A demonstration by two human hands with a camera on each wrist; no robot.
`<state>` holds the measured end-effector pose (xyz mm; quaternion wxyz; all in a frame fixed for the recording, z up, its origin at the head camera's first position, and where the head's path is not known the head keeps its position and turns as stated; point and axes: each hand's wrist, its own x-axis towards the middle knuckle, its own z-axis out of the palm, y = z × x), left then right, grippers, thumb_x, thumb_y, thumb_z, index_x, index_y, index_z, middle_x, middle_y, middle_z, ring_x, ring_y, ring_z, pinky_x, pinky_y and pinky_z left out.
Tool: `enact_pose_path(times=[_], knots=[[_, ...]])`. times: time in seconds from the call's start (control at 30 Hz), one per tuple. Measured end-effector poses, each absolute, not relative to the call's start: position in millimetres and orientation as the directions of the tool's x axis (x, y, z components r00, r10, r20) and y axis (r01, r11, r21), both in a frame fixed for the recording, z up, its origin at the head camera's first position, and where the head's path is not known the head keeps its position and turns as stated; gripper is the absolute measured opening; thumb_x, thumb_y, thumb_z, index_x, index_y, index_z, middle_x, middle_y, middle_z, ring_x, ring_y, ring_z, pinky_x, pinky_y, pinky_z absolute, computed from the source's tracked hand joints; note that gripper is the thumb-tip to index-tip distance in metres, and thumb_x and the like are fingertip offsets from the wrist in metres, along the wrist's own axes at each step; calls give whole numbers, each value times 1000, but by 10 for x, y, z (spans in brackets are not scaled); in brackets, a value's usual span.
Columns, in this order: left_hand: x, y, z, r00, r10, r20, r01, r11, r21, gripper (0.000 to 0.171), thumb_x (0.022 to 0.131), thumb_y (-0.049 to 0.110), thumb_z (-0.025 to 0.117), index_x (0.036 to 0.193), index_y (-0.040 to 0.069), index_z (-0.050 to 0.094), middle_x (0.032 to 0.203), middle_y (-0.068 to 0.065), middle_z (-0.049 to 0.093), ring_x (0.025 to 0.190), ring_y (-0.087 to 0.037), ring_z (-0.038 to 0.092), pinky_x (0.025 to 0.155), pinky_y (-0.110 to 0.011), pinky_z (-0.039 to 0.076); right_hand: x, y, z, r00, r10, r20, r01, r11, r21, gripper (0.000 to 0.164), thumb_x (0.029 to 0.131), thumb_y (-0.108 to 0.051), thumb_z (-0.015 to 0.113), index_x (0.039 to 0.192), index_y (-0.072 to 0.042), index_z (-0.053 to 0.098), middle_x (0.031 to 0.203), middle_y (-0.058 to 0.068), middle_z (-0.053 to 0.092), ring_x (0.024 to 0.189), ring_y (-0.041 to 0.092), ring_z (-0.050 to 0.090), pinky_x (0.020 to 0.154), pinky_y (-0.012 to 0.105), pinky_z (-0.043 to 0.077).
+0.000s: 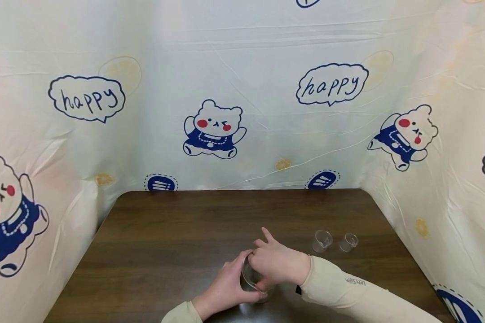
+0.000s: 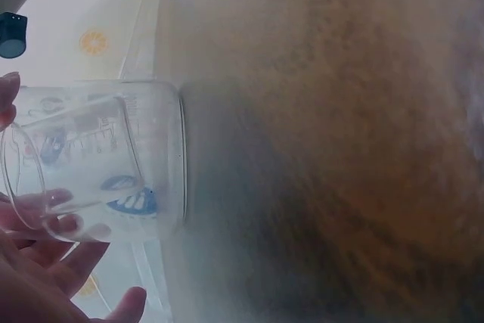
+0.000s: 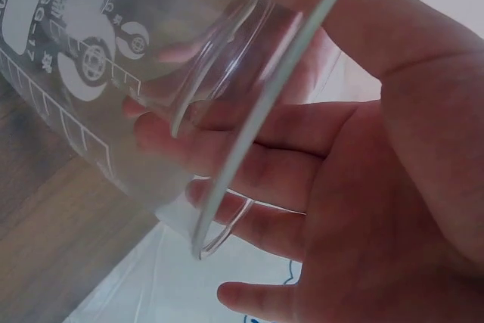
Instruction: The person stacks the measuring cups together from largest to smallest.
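My left hand (image 1: pixel 225 283) grips a large clear glass beaker (image 1: pixel 247 272) at the table's near side, thumb and fingers spread around its wall. Inside it, a smaller glass beaker (image 2: pixel 91 149) with white markings shows tilted in the left wrist view. My right hand (image 1: pixel 280 264) reaches in over the large beaker's rim, its thumb and fingers around the smaller beaker's rim (image 3: pixel 219 54) in the right wrist view. The little finger sticks out, away from the glass. In the head view, the hands hide most of both beakers.
Two small clear beakers stand on the dark wooden table (image 1: pixel 178 229) to the right: a wider one (image 1: pixel 321 242) and a narrower one (image 1: pixel 349 242), both beyond my right forearm. A white printed curtain (image 1: pixel 258 58) encloses the table's back and sides.
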<state>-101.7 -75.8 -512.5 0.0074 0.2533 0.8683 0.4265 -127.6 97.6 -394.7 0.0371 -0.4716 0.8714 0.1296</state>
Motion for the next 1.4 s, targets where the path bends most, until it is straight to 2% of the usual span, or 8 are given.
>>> enact_pose_path(times=[0.27, 0.57, 0.97, 1.13, 1.4], knots=[[-1005, -761, -5132, -876, 441, 196, 426, 514, 745, 93, 75, 64, 86, 149, 25, 45, 128, 15, 66, 103, -9, 63, 90, -41, 47, -1281, 964, -3959, -563, -795, -227, -827, 543, 149, 41, 76, -51, 87, 101, -20, 76, 104, -9, 75, 123, 21, 60, 114, 61, 36], [-989, -765, -5143, -883, 439, 166, 399, 515, 759, 94, 75, 65, 85, 150, 28, 43, 131, 13, 65, 105, -16, 61, 89, -42, 48, -1299, 961, -4025, -560, -796, -229, -829, 535, 164, 40, 76, -52, 87, 100, -22, 76, 102, -12, 75, 119, 20, 60, 114, 61, 36], [-995, -764, -5138, -878, 449, 163, 399, 502, 767, 94, 77, 63, 85, 151, 26, 42, 129, 11, 66, 105, -14, 62, 90, -43, 47, -1282, 938, -4072, -580, -772, -260, -814, 550, 185, 45, 79, -53, 87, 109, -20, 78, 108, -9, 74, 114, 17, 58, 115, 61, 35], [-995, -760, -5132, -874, 458, 161, 402, 497, 769, 94, 78, 61, 85, 152, 26, 41, 130, 12, 65, 108, -8, 63, 93, -46, 46, -1261, 928, -4067, -592, -761, -265, -806, 563, 184, 45, 78, -51, 88, 109, -20, 78, 111, -9, 74, 116, 19, 57, 115, 63, 33], [-1002, -754, -5132, -875, 452, 173, 407, 495, 767, 92, 78, 58, 86, 151, 26, 41, 129, 14, 65, 109, -7, 63, 96, -50, 45, -1233, 929, -4055, -589, -774, -230, -806, 545, 231, 46, 78, -51, 88, 109, -19, 78, 110, -8, 75, 115, 19, 57, 114, 63, 35]])
